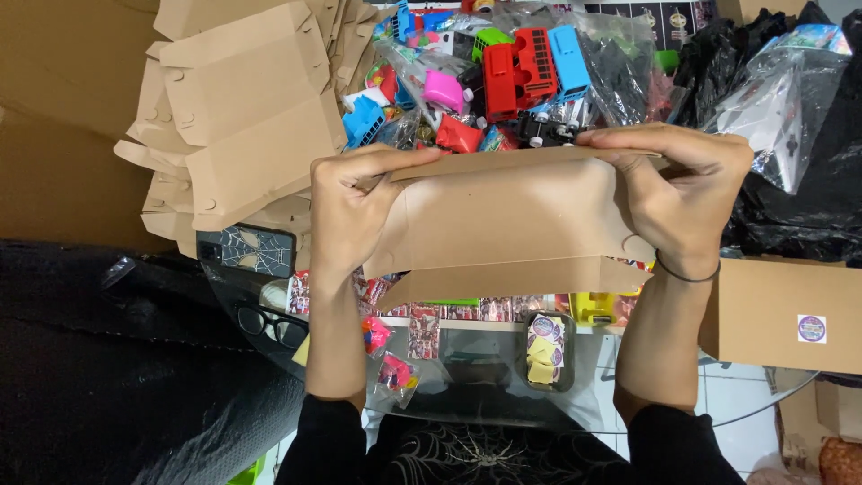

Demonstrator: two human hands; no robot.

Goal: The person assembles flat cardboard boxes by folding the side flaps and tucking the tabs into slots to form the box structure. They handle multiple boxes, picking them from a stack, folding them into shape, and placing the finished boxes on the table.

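Observation:
A brown cardboard box (507, 224) is held flat between both hands over a glass table. My left hand (346, 211) grips its left end, thumb along the top flap. Its right end is gripped by my right hand (687, 184), fingers curled over the top edge, a dark band on the wrist. A lower flap hangs open beneath the box.
A stack of folded brown boxes (242, 117) lies at the upper left. Behind the box is a heap of bagged plastic toy vehicles (521, 67). Black bags (808, 207) and a cardboard carton (781, 314) sit right. Small packets (548, 350), eyeglasses (269, 323) and a phone (251, 251) rest on the glass table (485, 395).

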